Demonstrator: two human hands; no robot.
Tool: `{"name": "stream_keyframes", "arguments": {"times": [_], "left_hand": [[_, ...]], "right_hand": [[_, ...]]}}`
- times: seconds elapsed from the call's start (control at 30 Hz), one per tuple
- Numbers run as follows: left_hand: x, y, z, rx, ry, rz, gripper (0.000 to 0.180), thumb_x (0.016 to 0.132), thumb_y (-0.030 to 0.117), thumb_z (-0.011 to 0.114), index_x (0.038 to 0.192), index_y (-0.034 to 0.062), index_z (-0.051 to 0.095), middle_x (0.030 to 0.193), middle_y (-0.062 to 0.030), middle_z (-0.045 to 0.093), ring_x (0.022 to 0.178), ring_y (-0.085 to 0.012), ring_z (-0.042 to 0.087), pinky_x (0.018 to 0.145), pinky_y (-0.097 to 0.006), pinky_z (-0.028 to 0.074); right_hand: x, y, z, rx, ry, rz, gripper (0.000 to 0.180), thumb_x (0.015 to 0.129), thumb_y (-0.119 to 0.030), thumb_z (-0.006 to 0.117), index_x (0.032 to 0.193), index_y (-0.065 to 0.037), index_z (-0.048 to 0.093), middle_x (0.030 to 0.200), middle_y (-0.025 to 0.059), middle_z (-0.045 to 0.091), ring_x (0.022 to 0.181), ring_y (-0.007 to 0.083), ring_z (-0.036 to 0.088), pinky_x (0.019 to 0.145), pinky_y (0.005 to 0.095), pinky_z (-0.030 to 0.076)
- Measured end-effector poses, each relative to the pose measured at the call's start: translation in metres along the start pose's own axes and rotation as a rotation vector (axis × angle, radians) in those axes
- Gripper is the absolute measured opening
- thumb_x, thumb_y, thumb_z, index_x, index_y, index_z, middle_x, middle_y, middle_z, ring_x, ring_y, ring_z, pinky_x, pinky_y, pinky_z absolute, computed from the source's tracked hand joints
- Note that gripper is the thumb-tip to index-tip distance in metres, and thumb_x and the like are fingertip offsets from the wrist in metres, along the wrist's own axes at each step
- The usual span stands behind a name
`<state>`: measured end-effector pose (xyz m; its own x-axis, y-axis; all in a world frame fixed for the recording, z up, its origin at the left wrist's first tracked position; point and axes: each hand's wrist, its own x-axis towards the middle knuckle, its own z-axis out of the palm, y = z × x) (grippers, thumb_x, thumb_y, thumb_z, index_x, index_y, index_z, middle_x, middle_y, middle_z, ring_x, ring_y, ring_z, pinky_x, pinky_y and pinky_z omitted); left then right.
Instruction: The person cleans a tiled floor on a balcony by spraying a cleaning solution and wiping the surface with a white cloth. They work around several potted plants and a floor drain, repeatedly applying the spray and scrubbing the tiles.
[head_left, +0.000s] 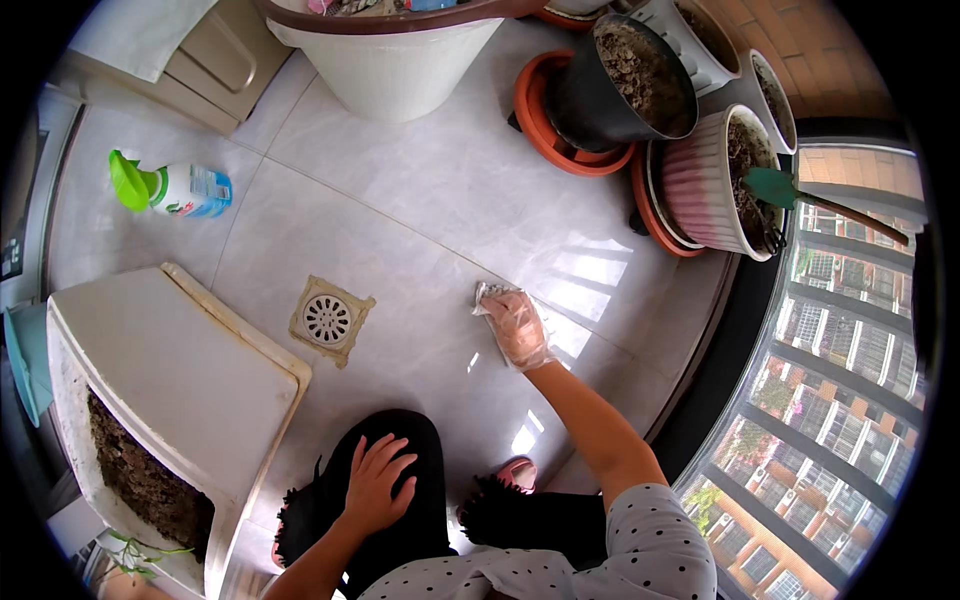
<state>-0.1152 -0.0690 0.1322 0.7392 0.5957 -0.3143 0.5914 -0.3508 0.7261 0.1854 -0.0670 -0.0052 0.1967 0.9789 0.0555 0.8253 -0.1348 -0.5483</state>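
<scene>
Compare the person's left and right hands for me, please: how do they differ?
The left hand is bare; the right hand wears a clear plastic glove. The left hand rests on a black trouser leg; the right hand is down at the tiled floor. Both show their backs.

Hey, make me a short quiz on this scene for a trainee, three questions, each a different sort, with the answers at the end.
1. True or false: the right hand is covered in clear plastic, while the left hand is bare.
2. Fill in the blank: the spray bottle has a trigger head coloured ____.
3. Multiple choice: seen in the picture, where is the floor drain?
A) Right of the right hand
B) Left of the right hand
C) Under the left hand

Key:
1. True; the bare one rests on a black trouser leg.
2. Green.
3. B.
</scene>
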Motion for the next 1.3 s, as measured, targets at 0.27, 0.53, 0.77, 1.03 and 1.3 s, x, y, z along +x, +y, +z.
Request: {"name": "stream_keyframes", "arguments": {"times": [0.27, 0.53, 0.77, 1.03, 1.3], "left_hand": [[0.006, -0.006, 0.011, -0.041, 0.031, 0.01, 0.025, 0.068, 0.014, 0.063, 0.092, 0.0112, 0.058, 0.111, -0.0056, 0.054, 0.109, -0.0253, 0.048, 0.098, -0.046, 0.029], [0.009, -0.008, 0.01, -0.051, 0.064, -0.021, 0.024, 0.065, 0.012, 0.063, 0.089, 0.0114, 0.059, 0.107, -0.0052, 0.055, 0.106, -0.0249, 0.049, 0.097, -0.045, 0.031], [0.013, -0.007, 0.01, -0.053, 0.042, -0.009, 0.022, 0.065, 0.012, 0.062, 0.087, 0.0111, 0.058, 0.106, -0.0049, 0.055, 0.105, -0.0252, 0.049, 0.096, -0.045, 0.031], [0.012, -0.006, 0.013, -0.044, 0.059, 0.009, 0.021, 0.065, 0.012, 0.062, 0.086, 0.0105, 0.059, 0.106, -0.0052, 0.055, 0.105, -0.0258, 0.049, 0.096, -0.045, 0.031], [0.009, -0.007, 0.018, -0.028, 0.081, 0.006, 0.021, 0.065, 0.01, 0.061, 0.085, 0.0103, 0.058, 0.105, -0.0052, 0.056, 0.104, -0.026, 0.049, 0.096, -0.044, 0.031]], "right_hand": [[0.105, 0.028, 0.014, -0.057, 0.173, 0.039, 0.022, 0.072, -0.003, 0.057, 0.093, -0.004, 0.061, 0.097, 0.0143, 0.059, 0.092, 0.0325, 0.054, 0.08, 0.0382, 0.045], [0.041, 0.046, 0.003, -0.231, 0.255, 0.15, 0.026, 0.072, 0.004, 0.054, 0.096, -0.003, 0.061, 0.1, 0.0147, 0.058, 0.1, 0.0338, 0.051, 0.088, 0.0386, 0.043], [0.082, 0.049, 0.017, 0.035, 0.132, 0.237, 0.028, 0.083, -0.005, 0.046, 0.108, -0.003, 0.057, 0.117, 0.014, 0.052, 0.114, 0.0307, 0.044, 0.096, 0.035, 0.038], [-0.017, 0.045, 0.008, -0.059, 0.086, 0.16, 0.027, 0.086, -0.011, 0.05, 0.11, -0.002, 0.056, 0.12, 0.0163, 0.05, 0.116, 0.0299, 0.044, 0.098, 0.0344, 0.035], [0.038, 0.028, -0.033, -0.25, -0.102, 0.066, 0.022, 0.081, -0.006, 0.049, 0.102, -0.005, 0.059, 0.107, 0.0134, 0.055, 0.11, 0.0285, 0.048, 0.095, 0.0336, 0.039]]}}
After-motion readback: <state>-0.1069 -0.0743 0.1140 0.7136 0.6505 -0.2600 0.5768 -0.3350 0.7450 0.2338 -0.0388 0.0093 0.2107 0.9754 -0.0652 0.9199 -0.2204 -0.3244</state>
